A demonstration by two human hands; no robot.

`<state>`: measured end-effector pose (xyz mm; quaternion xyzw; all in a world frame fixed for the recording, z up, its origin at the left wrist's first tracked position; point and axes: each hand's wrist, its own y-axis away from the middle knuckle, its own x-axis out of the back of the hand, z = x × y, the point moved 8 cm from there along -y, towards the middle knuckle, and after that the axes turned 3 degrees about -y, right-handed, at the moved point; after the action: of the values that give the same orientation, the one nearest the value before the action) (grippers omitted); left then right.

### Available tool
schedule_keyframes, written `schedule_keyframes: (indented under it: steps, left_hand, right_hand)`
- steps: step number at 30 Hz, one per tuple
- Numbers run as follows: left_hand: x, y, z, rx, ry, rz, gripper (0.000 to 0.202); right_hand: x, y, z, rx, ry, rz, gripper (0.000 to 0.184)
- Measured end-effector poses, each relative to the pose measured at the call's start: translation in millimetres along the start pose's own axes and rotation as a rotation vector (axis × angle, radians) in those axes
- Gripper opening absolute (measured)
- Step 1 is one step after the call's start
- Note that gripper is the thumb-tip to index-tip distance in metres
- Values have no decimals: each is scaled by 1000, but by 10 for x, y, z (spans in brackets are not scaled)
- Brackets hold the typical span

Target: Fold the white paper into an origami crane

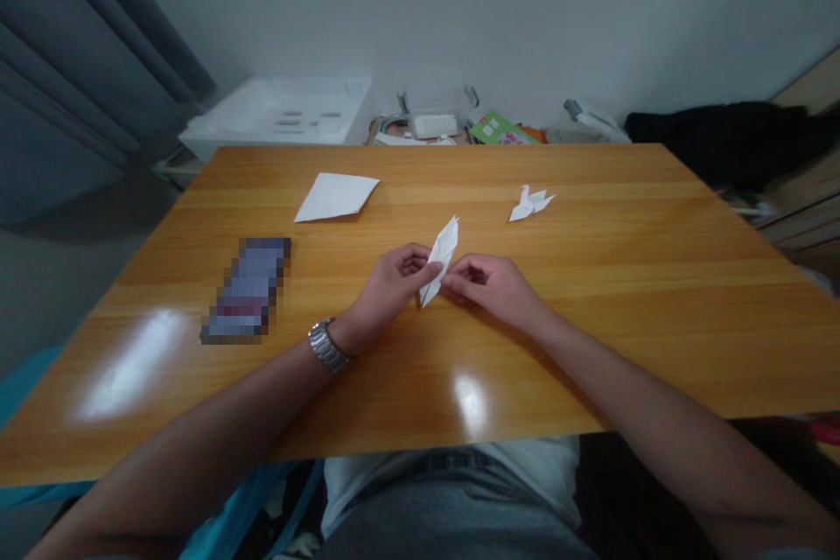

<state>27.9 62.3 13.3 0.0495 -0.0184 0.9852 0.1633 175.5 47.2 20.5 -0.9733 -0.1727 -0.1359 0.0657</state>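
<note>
Just over the middle of the wooden counter (630,289): folded white paper (444,247), held between the two hands. Long axis runs steeply, near end lower left, far end tipped up and to the right. Left hand (394,282) is the nearer: its grip is clamped on the paper's lower half, thumb (425,276) across the visible face. Right hand (491,284) sits at the lower right edge, fingertips drawn close; cannot tell whether its grip pinches that edge or only meets it. From the right grip, the paper lies to the left, most of its length beyond.

Count: folded paper in hand, 1; paper bird (530,204), 1, far right; flat paper piece (337,197), 1, far left; pixelated phone-like object (248,290), 1, left; wristwatch (327,346), 1, left wrist.
</note>
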Motion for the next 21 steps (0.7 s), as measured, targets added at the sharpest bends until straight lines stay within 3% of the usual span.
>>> schedule_keyframes:
  steps: [4, 7, 10, 17, 21]
  left_hand:
    - [10, 6, 22, -15, -26, -18, 28]
    - [-45, 29, 42, -36, -57, -87, 30]
    - [-89, 52, 44, -34, -92, -133, 32]
    - [-80, 50, 147, -107, -194, -137, 31]
    - [-37, 38, 63, -41, -233, -134, 33]
  right_hand:
    - [269, 47, -231, 212, 276, 198, 27]
    - [288, 114, -448, 475, 486, 191, 18]
    - [245, 175, -549, 628, 659, 187, 15]
    - [92, 183, -542, 700, 761, 73, 18]
    - [94, 148, -485, 684, 741, 93, 15]
